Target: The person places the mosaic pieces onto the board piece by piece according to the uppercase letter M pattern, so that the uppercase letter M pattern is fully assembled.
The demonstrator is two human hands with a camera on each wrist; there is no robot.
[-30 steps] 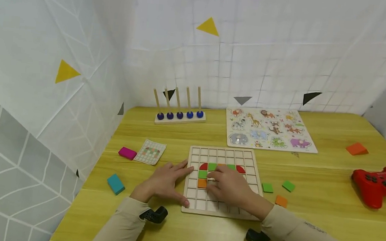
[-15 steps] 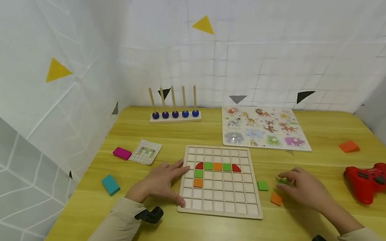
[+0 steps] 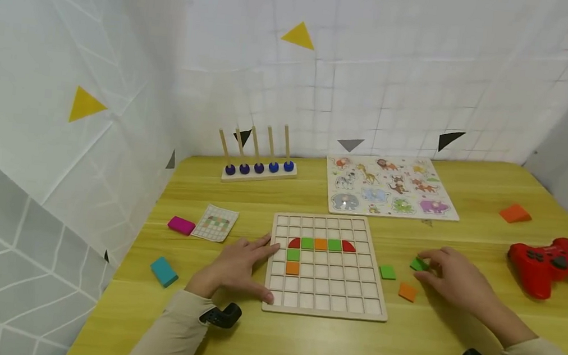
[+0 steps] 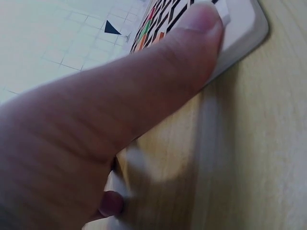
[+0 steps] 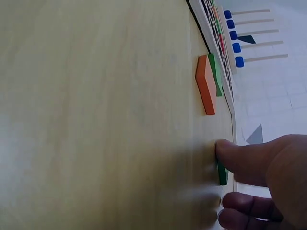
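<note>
A wooden grid board point(image 3: 325, 311) lies on the table, with red, green and orange tiles forming an arch in its upper left part. My left hand point(image 3: 242, 267) rests spread on the board's left edge, fingers on the frame and thumb point(image 4: 199, 24) on the near corner. To the right of the board, my right hand point(image 3: 460, 277) pinches a green square tile point(image 3: 418, 264) between thumb and finger, at table level. The thumb partly covers that tile point(image 5: 222, 175) in the right wrist view. Close by lie another green tile point(image 3: 387, 272) and an orange tile point(image 3: 407, 292).
A pattern card point(image 3: 215, 223), a magenta block point(image 3: 181, 225) and a blue block point(image 3: 164, 272) lie at left. Behind stand a peg rack with beads point(image 3: 259, 172) and an animal puzzle point(image 3: 392, 187). A red game controller point(image 3: 539, 270) and an orange block point(image 3: 515, 213) are at right.
My right hand has left the board and moved right to the green tile, then drawn back slightly so more of the tile shows. My left hand has stayed on the board's edge.
</note>
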